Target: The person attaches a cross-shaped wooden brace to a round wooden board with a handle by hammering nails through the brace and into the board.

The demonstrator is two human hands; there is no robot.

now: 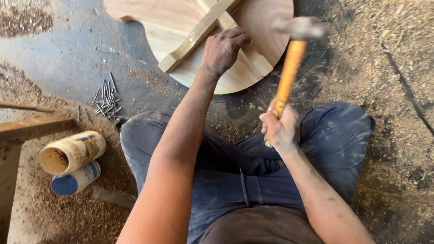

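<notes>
A: Entry, head view. Where are the hands?

B: Left hand (pixel 224 50) lies in the upper centre of the frame, fingers curled down onto the crossed wooden battens (pixel 199 32) on the round wooden panel (pixel 262 27). Whether it pinches a nail I cannot tell; the fingertips hide that spot. Right hand (pixel 281 127) sits at centre right, fist wrapped tight around the lower end of the hammer (pixel 291 63).

A: Orientation of the hammer?

B: Orange handle runs nearly upright in the frame, tilted slightly to the right; the blurred grey head is at the top, over the right part of the panel. So the head stands just right of the left hand, near it but apart.

A: And the panel?

B: On the floor (pixel 68 54), at the top centre of the frame, beyond the crossed legs in blue trousers (pixel 334 135). One batten runs diagonally from lower left to upper right. The left hand is the nearer one, touching the wood.

A: Surroundings?

B: Loose nails (pixel 106 98) at left; two cylindrical containers (pixel 72 152) on their sides at lower left; sawdust (pixel 389 54) along the right.
</notes>
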